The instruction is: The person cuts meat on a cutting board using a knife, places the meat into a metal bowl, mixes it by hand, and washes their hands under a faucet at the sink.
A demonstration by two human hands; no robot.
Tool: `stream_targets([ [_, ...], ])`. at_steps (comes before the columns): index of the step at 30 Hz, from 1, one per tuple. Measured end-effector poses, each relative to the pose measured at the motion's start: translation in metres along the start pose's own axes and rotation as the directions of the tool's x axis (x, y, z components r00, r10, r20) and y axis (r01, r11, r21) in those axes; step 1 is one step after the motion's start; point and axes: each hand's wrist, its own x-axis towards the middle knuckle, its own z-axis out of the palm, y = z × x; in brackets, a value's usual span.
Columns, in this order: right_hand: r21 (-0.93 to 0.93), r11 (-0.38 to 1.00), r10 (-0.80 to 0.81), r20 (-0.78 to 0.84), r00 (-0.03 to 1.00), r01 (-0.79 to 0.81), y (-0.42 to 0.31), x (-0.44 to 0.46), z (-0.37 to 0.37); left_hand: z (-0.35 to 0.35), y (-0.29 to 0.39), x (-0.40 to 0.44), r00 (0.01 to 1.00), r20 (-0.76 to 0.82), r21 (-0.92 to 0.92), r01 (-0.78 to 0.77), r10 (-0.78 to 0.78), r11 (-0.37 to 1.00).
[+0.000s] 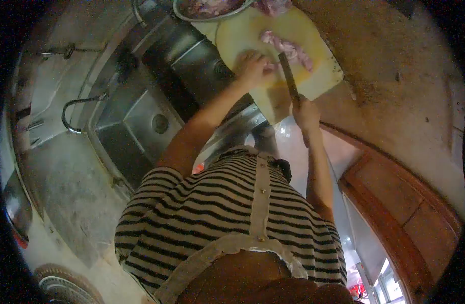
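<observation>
My right hand [306, 115] is closed round the handle of a knife [288, 76], its blade seen nearly edge-on as a dark narrow strip over the yellowish cutting board [237, 35]. On the board's left part, my left hand [253, 67] has its fingers curled on a small piece of pink raw meat [270, 67]. The knife lies between that piece and a longer row of raw meat [291, 49] to the right and farther back. Where the blade's edge meets the meat is hard to make out.
Behind the board stands a metal bowl [212, 18] of raw meat, with more meat [274, 6] beside it. A double steel sink [136, 134] with a curved faucet [70, 114] is on the left. A brown stained counter [379, 61] stretches right, above a wooden cabinet [389, 202].
</observation>
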Motion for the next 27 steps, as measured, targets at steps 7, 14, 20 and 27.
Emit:
stream_targets([
  [7, -0.170, 0.985, -0.030, 0.045, 0.999, 0.037, 0.010, 0.008, 0.011, 0.032, -0.007, 0.008, 1.000, -0.008, -0.073, 0.005, -0.005, 0.997],
  [14, -0.124, 0.992, 0.017, 0.106, 0.994, -0.003, -0.001, 0.010, -0.008, 0.024, 0.003, 0.011, 0.998, 0.046, -0.160, 0.059, -0.053, 0.985],
  [20, -0.146, 0.989, 0.010, 0.251, 0.968, 0.028, 0.006, 0.032, 0.007, 0.028, 0.007, 0.007, 0.996, -0.044, -0.096, 0.068, -0.073, 0.993],
  [27, -0.115, 0.993, 0.008, 0.117, 0.993, 0.006, -0.022, 0.124, 0.032, 0.044, -0.005, 0.014, 0.990, -0.141, 0.127, 0.006, 0.012, 0.992],
])
